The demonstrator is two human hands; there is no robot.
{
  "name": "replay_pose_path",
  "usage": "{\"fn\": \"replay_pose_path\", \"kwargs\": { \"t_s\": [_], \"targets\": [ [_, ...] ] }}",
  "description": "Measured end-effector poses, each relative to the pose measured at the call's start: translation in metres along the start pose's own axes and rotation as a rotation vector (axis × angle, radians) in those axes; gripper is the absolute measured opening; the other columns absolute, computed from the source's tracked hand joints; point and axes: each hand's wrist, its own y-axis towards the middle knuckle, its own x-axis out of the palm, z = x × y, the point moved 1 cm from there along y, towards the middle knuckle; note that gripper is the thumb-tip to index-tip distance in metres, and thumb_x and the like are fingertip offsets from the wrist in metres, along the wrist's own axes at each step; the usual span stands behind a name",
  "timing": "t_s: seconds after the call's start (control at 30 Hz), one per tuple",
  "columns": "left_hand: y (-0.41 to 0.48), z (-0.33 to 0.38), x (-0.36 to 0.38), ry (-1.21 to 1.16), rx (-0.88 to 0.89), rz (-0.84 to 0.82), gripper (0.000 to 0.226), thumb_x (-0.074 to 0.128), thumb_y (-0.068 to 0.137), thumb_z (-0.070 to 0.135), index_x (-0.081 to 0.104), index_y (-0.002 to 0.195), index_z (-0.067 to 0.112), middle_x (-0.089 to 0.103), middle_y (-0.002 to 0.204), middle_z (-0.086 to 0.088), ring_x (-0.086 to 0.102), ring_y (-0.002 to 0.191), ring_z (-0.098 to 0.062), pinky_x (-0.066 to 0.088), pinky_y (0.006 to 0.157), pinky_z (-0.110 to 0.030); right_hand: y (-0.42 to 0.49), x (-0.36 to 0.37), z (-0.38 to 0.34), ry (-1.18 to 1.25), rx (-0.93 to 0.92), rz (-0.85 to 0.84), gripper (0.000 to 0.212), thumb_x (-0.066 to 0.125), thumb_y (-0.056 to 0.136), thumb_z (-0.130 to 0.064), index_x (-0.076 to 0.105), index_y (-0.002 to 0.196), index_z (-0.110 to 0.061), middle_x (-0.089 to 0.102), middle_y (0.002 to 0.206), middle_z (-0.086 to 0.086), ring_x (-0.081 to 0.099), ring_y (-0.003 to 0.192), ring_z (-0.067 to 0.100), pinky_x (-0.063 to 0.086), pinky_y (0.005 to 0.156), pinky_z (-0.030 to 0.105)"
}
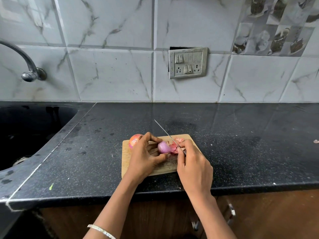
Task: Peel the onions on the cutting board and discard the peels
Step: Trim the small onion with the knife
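Observation:
A small wooden cutting board [126,163] lies on the black counter. My left hand [145,157] holds a half-peeled purple onion [163,147] just above the board. My right hand [193,165] grips a knife [164,131], blade pointing up and away to the left, while its fingertips pinch a reddish peel [174,147] hanging from the onion's right side. An unpeeled onion [135,139] sits at the board's far left corner, partly behind my left hand. Loose peels [180,139] lie on the board's far right part.
A black sink [31,131] is set into the counter at the left, with a metal tap [29,71] above it. A switch panel [188,62] is on the tiled wall. A small scrap [315,141] lies at the counter's far right. Cabinet handles [231,213] are below the counter edge.

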Motion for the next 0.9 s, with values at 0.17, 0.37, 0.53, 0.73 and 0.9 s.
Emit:
{"fn": "replay_pose_path", "kwargs": {
  "t_s": [0.17, 0.37, 0.53, 0.73, 0.9],
  "targets": [
    [0.000, 0.000, -0.001, 0.026, 0.034, 0.018, 0.049, 0.090, 0.067, -0.010, 0.055, 0.101, -0.003, 0.072, 0.104, -0.012, 0.074, 0.095, -0.012, 0.057, 0.077, -0.018, 0.017, 0.002, 0.006, 0.373, 0.225, -0.201, 0.019, 0.066, 0.092, -0.048, 0.069, 0.100, -0.031, 0.071, 0.079, -0.012, 0.067, 0.073, 0.013, 0.046, 0.057, 0.031],
    [-0.001, 0.000, -0.001, 0.009, 0.051, 0.007, 0.047, 0.086, 0.068, -0.014, 0.054, 0.102, -0.007, 0.070, 0.102, -0.013, 0.071, 0.089, -0.003, 0.056, 0.075, -0.016, 0.036, 0.014, 0.010, 0.728, 0.457, -0.380, 0.024, 0.085, 0.078, -0.043, 0.079, 0.092, -0.025, 0.073, 0.074, -0.005, 0.066, 0.062, 0.014, 0.053, 0.061, 0.032],
    [-0.001, 0.002, -0.001, -0.015, 0.040, -0.005, 0.046, 0.083, 0.070, -0.017, 0.052, 0.103, -0.008, 0.070, 0.098, -0.007, 0.072, 0.084, -0.001, 0.056, 0.074, -0.016, 0.040, 0.018, 0.009, 1.017, 0.524, -0.475, 0.018, 0.089, 0.076, -0.024, 0.083, 0.092, -0.022, 0.072, 0.096, 0.001, 0.060, 0.061, 0.009, 0.051, 0.062, 0.027],
    [-0.002, 0.003, -0.001, -0.070, 0.034, -0.021, 0.046, 0.082, 0.070, -0.020, 0.052, 0.103, -0.008, 0.065, 0.116, -0.009, 0.072, 0.094, -0.002, 0.056, 0.077, -0.015, 0.042, 0.017, 0.004, 1.107, 0.598, -0.524, 0.023, 0.088, 0.075, -0.014, 0.082, 0.097, -0.015, 0.064, 0.105, 0.006, 0.059, 0.066, 0.007, 0.036, 0.044, 0.015],
    [0.000, 0.001, -0.002, -0.068, 0.038, -0.016, 0.046, 0.084, 0.069, -0.016, 0.054, 0.101, -0.002, 0.067, 0.119, -0.008, 0.072, 0.101, -0.007, 0.056, 0.081, -0.018, 0.043, 0.022, 0.005, 1.156, 0.695, -0.526, 0.013, 0.089, 0.073, -0.013, 0.082, 0.084, -0.015, 0.061, 0.095, 0.015, 0.051, 0.063, 0.013, 0.026, 0.040, 0.022]
  ]
}}
